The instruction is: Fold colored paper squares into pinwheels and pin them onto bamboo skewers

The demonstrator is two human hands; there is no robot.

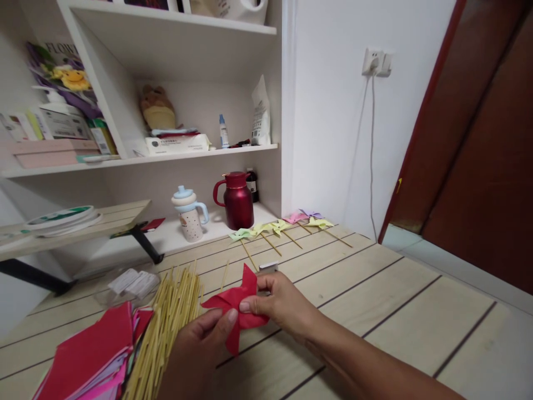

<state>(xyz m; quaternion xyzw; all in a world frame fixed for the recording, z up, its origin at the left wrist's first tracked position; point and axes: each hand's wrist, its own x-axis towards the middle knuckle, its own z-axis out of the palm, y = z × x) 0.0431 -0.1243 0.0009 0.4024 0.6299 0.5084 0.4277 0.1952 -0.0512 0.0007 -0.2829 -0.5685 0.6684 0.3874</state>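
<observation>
Both hands hold a red folded paper pinwheel just above the wooden table. My left hand pinches its lower left part between thumb and fingers. My right hand presses the pinwheel's centre with the thumb and grips its right side. A pile of thin wooden sticks lies just left of the hands. A stack of red and pink paper squares lies at the near left corner. Several finished pinwheels on sticks, yellow, green and pink, lie in a row at the table's far side.
A small white object sits just behind the red pinwheel. A clear plastic packet lies behind the sticks. On the low shelf stand a red jug and a lidded cup. A dark red door is at the right.
</observation>
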